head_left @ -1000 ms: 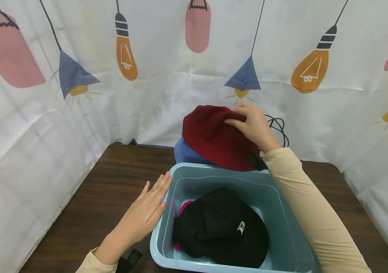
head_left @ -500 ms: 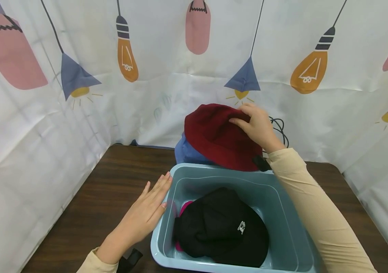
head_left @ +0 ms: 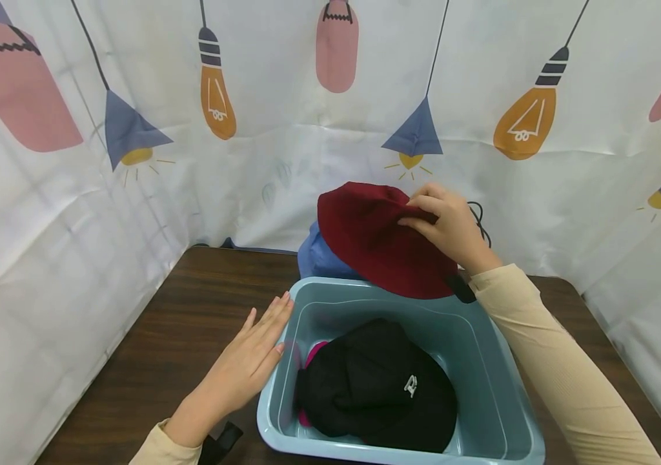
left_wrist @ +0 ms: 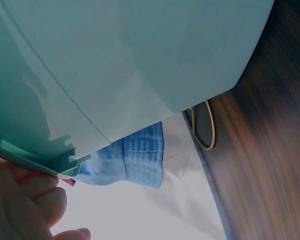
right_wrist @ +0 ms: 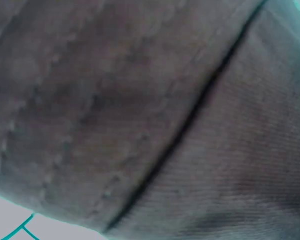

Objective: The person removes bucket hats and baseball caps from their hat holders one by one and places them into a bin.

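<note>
My right hand (head_left: 449,223) pinches a dark red bucket hat (head_left: 377,242) between thumb and fingers, above the far rim of a light blue plastic tub (head_left: 490,361). Stitched cloth of that hat (right_wrist: 90,110) fills most of the right wrist view. My left hand (head_left: 243,365) rests with straight fingers against the tub's left rim; in the left wrist view its fingers (left_wrist: 50,202) touch the rim from outside. Inside the tub lies a black cap (head_left: 377,387) with a white emblem, over something bright pink (head_left: 314,352). A blue denim hat (head_left: 321,255) stands behind the tub, partly hidden.
Everything stands on a dark wood table (head_left: 208,297). Black cable loops (head_left: 479,223) show behind my right hand. A white curtain (head_left: 284,84) printed with lamps and bulbs closes off the back and both sides.
My right hand has shifted right and slightly down and nearer, taking the red bucket hat with it. The left hand, tub and black cap have stayed in place.
</note>
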Demonstrator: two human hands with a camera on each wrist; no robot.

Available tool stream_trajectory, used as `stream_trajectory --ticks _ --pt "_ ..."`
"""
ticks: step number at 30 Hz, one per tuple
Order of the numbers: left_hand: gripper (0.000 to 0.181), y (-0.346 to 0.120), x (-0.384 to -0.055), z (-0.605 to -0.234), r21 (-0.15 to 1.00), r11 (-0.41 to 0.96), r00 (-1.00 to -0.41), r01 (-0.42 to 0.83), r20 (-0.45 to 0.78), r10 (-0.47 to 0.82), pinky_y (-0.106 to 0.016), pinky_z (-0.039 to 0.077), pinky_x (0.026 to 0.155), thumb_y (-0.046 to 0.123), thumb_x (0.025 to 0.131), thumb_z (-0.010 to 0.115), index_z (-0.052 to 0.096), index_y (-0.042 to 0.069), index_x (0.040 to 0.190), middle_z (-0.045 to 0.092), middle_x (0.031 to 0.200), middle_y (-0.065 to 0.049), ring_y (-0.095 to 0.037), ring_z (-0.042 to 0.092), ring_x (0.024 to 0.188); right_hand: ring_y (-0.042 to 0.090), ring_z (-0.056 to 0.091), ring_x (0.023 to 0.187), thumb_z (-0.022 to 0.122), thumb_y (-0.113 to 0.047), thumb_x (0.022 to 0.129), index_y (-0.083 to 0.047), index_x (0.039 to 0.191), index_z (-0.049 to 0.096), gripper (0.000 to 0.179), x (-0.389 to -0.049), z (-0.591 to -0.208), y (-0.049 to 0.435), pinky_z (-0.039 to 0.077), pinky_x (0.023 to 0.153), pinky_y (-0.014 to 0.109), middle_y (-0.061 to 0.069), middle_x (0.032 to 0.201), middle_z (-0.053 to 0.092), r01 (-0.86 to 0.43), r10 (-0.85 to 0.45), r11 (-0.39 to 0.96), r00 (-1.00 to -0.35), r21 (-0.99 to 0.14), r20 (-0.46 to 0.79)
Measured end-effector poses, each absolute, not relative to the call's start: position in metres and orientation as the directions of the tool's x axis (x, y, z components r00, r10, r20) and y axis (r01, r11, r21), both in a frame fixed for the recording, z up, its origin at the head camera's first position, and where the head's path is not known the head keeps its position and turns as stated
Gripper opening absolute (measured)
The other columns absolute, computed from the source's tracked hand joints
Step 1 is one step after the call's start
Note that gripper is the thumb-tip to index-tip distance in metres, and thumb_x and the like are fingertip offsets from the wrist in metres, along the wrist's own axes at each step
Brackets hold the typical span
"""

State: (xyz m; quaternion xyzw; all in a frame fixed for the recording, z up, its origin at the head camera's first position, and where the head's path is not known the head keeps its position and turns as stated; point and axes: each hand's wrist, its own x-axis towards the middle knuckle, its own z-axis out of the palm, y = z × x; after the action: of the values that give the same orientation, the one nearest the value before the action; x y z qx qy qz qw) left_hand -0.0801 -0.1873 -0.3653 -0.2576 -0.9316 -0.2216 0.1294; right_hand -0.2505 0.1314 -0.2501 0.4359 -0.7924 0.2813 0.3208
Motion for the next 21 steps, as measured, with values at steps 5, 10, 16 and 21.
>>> stream_trajectory --ticks 5,10,16,21 --pt "0.058 -0.187 -0.080 -0.365 0.342 0.772 -0.835 0.535 0.350 0.424 -0.056 0.013 0.110 0.018 0.097 0.046 0.024 0.003 0.149 0.021 0.155 -0.009 -0.031 0.022 0.140 0.018 0.057 0.074 0.081 0.001 0.068 -0.001 0.084 0.069 0.021 -0.245 -0.254 0.133 0.047 0.065 0.030 0.008 0.082 0.059 -0.889 -0.539 0.430 -0.391 -0.155 0.746" --pt "0.058 -0.187 -0.080 -0.365 0.346 0.770 -0.835 0.536 0.350 0.424 -0.057 0.014 0.110 0.018 0.097 0.047 0.025 0.003 0.149 0.022 0.155 -0.009 -0.033 0.023 0.139 0.016 0.057 0.074 0.081 0.000 0.070 -0.003 0.088 0.063 0.026 -0.237 -0.255 0.131 0.047 0.067 0.031 0.005 0.082 0.063 -0.884 -0.560 0.412 -0.437 -0.222 0.704" --pt "0.058 -0.187 -0.080 -0.365 0.351 0.772 -0.839 0.530 0.348 0.418 -0.058 0.014 0.109 0.018 0.097 0.047 0.025 0.003 0.149 0.022 0.155 -0.009 -0.029 0.021 0.141 0.014 0.060 0.073 0.081 -0.006 0.072 -0.005 0.095 0.067 0.026 -0.227 -0.255 0.130 0.051 0.067 0.032 0.003 0.085 0.068 -0.857 -0.578 0.442 -0.498 -0.266 0.647" --pt "0.058 -0.187 -0.080 -0.365 0.352 0.772 -0.840 0.529 0.348 0.416 -0.059 0.015 0.109 0.019 0.097 0.046 0.025 0.003 0.149 0.022 0.155 -0.009 -0.029 0.021 0.140 0.012 0.061 0.068 0.080 -0.007 0.073 -0.007 0.093 0.070 0.021 -0.223 -0.257 0.131 0.052 0.064 0.032 0.003 0.081 0.069 -0.867 -0.594 0.431 -0.482 -0.252 0.644"
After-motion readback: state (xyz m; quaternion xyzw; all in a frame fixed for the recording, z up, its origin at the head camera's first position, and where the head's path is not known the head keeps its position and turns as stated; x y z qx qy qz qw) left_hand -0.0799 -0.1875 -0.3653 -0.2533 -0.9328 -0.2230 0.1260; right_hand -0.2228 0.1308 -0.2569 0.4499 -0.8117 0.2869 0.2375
